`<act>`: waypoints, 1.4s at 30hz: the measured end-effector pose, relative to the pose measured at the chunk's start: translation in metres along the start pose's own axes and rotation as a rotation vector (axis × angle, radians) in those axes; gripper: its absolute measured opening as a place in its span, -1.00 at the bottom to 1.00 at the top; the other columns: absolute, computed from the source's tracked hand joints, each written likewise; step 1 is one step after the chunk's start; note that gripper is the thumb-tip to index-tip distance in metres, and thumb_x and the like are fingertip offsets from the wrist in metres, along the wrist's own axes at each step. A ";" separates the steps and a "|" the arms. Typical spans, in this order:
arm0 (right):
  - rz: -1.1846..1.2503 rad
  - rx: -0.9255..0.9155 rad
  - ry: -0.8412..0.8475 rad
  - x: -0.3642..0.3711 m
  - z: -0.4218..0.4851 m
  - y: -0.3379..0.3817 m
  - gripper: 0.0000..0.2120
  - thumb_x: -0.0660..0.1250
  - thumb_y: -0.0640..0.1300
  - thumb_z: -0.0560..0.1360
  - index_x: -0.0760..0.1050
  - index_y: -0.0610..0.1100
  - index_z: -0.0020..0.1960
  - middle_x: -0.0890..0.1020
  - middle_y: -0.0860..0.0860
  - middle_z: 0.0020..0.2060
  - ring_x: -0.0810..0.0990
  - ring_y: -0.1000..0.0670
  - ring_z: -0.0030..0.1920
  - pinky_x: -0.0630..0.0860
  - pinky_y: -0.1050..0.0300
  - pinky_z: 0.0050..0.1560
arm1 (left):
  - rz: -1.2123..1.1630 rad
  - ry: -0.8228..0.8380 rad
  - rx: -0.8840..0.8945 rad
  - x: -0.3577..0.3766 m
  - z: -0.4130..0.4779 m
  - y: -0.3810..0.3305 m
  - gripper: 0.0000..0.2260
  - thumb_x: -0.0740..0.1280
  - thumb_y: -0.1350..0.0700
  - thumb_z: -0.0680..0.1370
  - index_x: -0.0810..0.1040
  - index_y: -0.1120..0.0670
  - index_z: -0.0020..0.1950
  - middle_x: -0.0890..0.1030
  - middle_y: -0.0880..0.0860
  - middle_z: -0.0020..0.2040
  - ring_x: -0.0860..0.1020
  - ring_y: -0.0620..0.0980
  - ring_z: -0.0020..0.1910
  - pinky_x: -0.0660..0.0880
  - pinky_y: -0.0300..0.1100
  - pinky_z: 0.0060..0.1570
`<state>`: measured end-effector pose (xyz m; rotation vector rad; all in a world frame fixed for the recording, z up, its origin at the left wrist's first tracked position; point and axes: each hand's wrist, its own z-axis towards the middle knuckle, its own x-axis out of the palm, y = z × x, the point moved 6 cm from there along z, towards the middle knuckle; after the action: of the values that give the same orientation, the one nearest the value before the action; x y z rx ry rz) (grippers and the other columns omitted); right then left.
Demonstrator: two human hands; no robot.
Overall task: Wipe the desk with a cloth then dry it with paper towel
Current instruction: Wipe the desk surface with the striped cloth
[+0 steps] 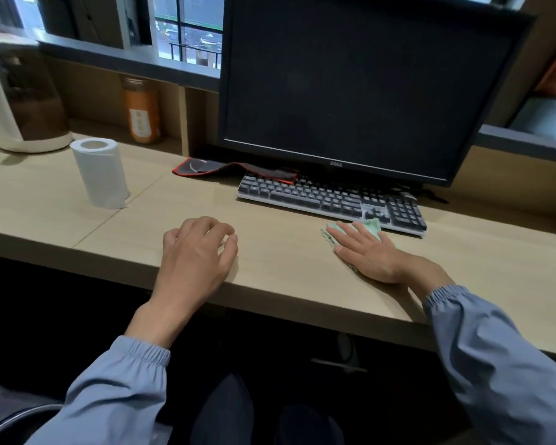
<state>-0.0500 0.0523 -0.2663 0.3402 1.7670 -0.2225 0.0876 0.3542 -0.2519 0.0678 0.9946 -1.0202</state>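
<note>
two hands show on my screen, and i count just one of each other thing. the right hand [366, 252] lies flat on one green cloth [373, 225]. its fingers are straight and a little apart, and they press the cloth down on the desk [286, 271]. the cloth sits near the front of the desk, just in front of the right end of one keyboard [318, 197]. bits of it peek out past the fingertips. the left hand [196, 252] holds nothing. its fingers are loosely bent and close together, with the tips resting on the bare wood, well apart from the cloth. one roll of paper towel [101, 175] stands upright on the desk, off to the left and well apart from both hands. one dark monitor [366, 75] stands behind the keyboard. one black mat with a red edge [212, 167] lies at the keyboard's back left corner. i also see one white jug [0, 107] at the far left and one orange bottle [142, 114] on the shelf behind the roll. two blue sleeves [119, 380] cover the arms.
</note>
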 end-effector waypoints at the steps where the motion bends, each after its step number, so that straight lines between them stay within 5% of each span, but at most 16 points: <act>1: -0.001 -0.023 0.003 -0.001 0.004 0.008 -0.48 -0.22 0.28 0.66 -0.27 0.32 0.58 -0.24 0.22 0.60 -0.35 0.08 0.57 -0.33 -0.20 0.52 | 0.006 -0.007 -0.011 -0.002 0.000 0.004 -0.86 0.35 0.06 0.64 0.67 0.02 0.12 0.62 0.00 0.11 0.54 0.08 0.18 0.32 0.07 0.16; 18: -0.049 -0.452 0.013 -0.012 0.140 0.223 -0.47 -0.22 0.39 0.59 -0.24 0.42 0.53 -0.20 0.24 0.60 -0.31 0.05 0.59 -0.33 -0.20 0.50 | 0.086 -0.088 -0.171 -0.042 0.000 0.102 -0.89 0.37 0.07 0.63 0.67 0.02 0.09 0.62 -0.03 0.05 0.55 0.08 0.13 0.36 0.07 0.15; 30: 0.067 -0.124 -0.014 -0.023 0.224 0.265 -0.38 -0.21 0.34 0.58 -0.15 0.24 0.61 -0.18 0.06 0.63 -0.27 -0.14 0.60 -0.31 -0.31 0.49 | 0.063 -0.144 -0.207 -0.057 0.026 0.167 -0.90 0.37 0.09 0.63 0.66 0.05 0.07 0.62 0.00 0.00 0.53 0.10 0.07 0.46 0.10 0.13; 35: 0.049 -0.146 -0.023 -0.031 0.245 0.273 -0.39 -0.20 0.33 0.59 -0.12 0.25 0.61 -0.15 0.06 0.63 -0.22 -0.16 0.61 -0.27 -0.34 0.49 | -0.045 -0.135 -0.135 -0.058 0.040 0.182 -0.87 0.34 0.05 0.64 0.65 0.04 0.06 0.60 -0.08 -0.01 0.50 -0.01 0.04 0.37 -0.42 0.05; 37: 0.040 -0.155 -0.013 -0.035 0.253 0.277 -0.40 -0.20 0.34 0.59 -0.13 0.25 0.61 -0.14 0.05 0.64 -0.18 -0.17 0.61 -0.25 -0.35 0.49 | -0.132 -0.130 -0.209 -0.054 0.042 0.189 -0.86 0.33 0.01 0.64 0.67 0.00 0.05 0.61 -0.13 0.00 0.51 -0.06 0.06 0.35 -0.48 0.00; 42: 0.052 -0.149 -0.012 -0.042 0.268 0.292 -0.40 -0.18 0.32 0.61 -0.11 0.23 0.62 -0.12 0.02 0.64 -0.13 -0.20 0.61 -0.21 -0.36 0.50 | -0.211 -0.170 -0.342 -0.050 0.042 0.203 -0.76 0.25 -0.10 0.63 0.68 -0.08 0.04 0.63 -0.18 -0.01 0.51 -0.16 0.04 0.42 -0.28 0.01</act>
<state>0.3055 0.2333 -0.2744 0.2761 1.7489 -0.0559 0.2576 0.4822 -0.2692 -0.4071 1.0207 -1.0149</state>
